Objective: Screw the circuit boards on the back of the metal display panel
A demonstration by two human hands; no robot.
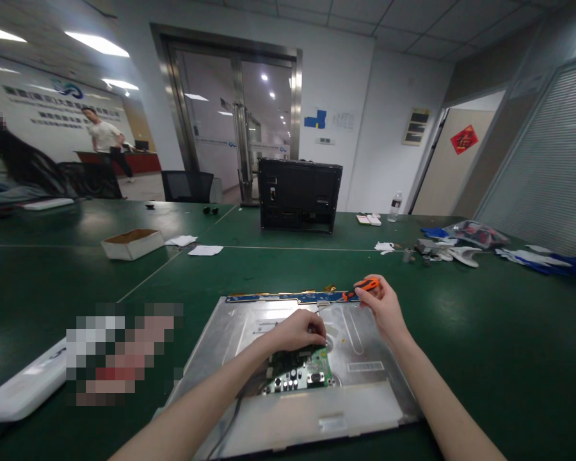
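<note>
A silver metal display panel [365,390] lies back up in front of me, with a green circuit board [300,371] at its middle. Over the board's far edge is my left hand [297,330], its fingers curled together; whatever they pinch is hidden. My right hand [383,304] grips an orange and black screwdriver [367,285] by the handle at the panel's far right edge. The thin shaft points left toward the left hand, and its tip is hard to make out. Beyond both hands, a narrow blue circuit strip [269,298] runs along the far edge.
A black monitor housing [300,195] stands on the green table [499,358] straight ahead. An open box [132,244] is at left, near white papers. Bags and loose parts [432,250] lie at right, with a bottle [395,208] farther back. Two people are at far left.
</note>
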